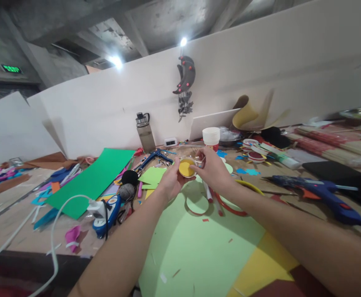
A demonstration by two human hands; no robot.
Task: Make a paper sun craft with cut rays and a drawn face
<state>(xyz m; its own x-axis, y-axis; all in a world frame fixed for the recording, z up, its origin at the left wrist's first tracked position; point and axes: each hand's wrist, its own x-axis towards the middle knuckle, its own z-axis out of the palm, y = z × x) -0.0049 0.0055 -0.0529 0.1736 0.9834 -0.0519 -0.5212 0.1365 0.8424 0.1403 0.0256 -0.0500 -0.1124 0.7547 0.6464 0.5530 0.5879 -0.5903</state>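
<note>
My left hand (pixel 172 181) is wrapped round a small, round, cup-like piece (pixel 186 168) with a yellow face and a pale rim. It is held tilted, with the yellow face towards me, above light green paper (pixel 195 247). From the right, my right hand (pixel 211 167) meets its rim. The right fingers are pinched together, the thumb near the yellow face; whatever lies between them is too small to tell. Just below the hands lie a pale green ring (pixel 197 206) and a red-edged ring (pixel 234 211).
Behind the hands stand stacked paper cups (pixel 211 136) and a water bottle (pixel 145 134). A blue glue gun (pixel 323 194) lies at right. At left are a green sheet (pixel 96 179), yarn balls (pixel 127 190) and a blue power strip (pixel 106 220) with a white cable. A white partition (pixel 106 107) closes the back.
</note>
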